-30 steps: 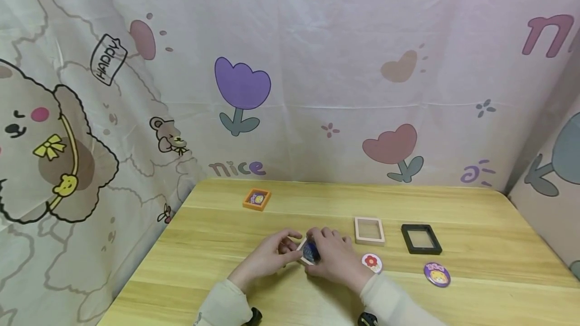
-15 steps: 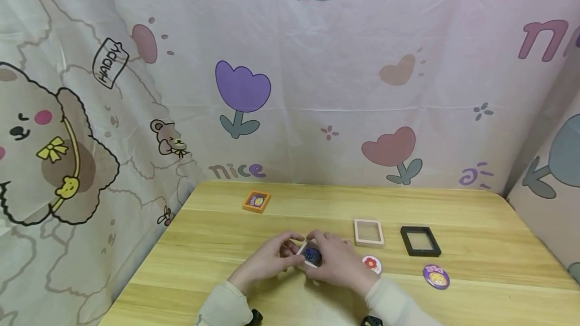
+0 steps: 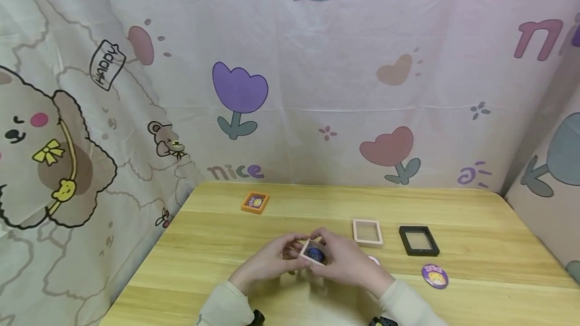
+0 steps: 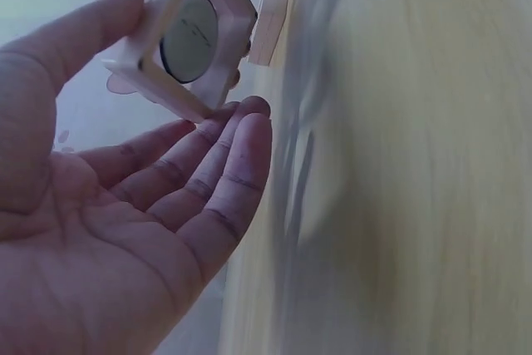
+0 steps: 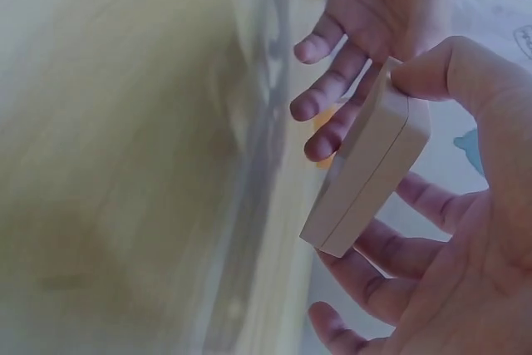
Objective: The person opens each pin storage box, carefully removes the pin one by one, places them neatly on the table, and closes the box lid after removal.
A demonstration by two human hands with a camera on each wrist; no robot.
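Head view shows a small square cream-white frame box with a round blue badge set behind its clear window (image 3: 314, 253), held a little above the pale wooden desk (image 3: 217, 245) near its front middle, between both hands. From the left wrist view the box (image 4: 187, 39) is tilted, its window facing that camera and a dark round disc showing inside. From the right wrist view its plain cream edge (image 5: 370, 174) shows a thin seam running along its length.

The left hand (image 3: 272, 260) lies fairly open; its thumb rests against the box's upper edge and the fingers (image 4: 224, 164) are nearly straight, their tips just under the box's lower corner. The right hand (image 3: 346, 260) grips the box, thumb (image 5: 453, 72) pressed on one end and curled fingers behind it.

At 2 o'clock from the hands lies an empty pale pink square frame (image 3: 367, 231), and beyond it, at 3 o'clock, an empty black square frame (image 3: 419, 240). A round purple badge with a yellow face (image 3: 435, 275) lies at 4 o'clock. An orange square frame with a badge inside (image 3: 255, 201) sits at 11 o'clock.
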